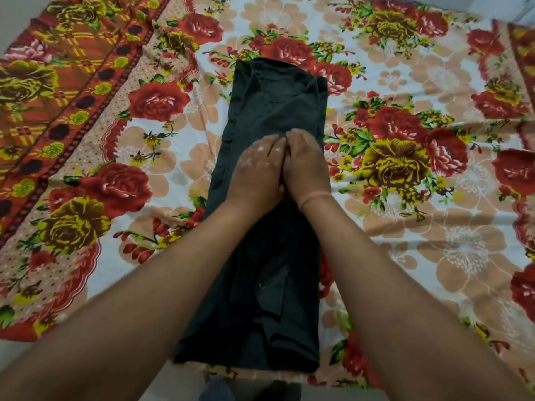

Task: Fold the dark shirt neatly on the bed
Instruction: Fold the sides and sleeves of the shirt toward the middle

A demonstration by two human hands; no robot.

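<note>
The dark shirt [275, 111] lies on the bed as a long narrow strip, its sides folded inward, running from the near edge up toward the middle. Loose flaps overlap near its lower end. My left hand [257, 169] and my right hand [304, 163] rest side by side, palms down, on the middle of the strip. The fingers lie flat on the fabric and slightly blurred. Neither hand pinches or lifts cloth. My forearms cover parts of the shirt's lower half.
A floral bedsheet [405, 198] with red and yellow roses covers the bed on both sides of the shirt. Its red patterned border [58, 111] runs along the left. The near edge of the bed [86, 351] shows at the bottom.
</note>
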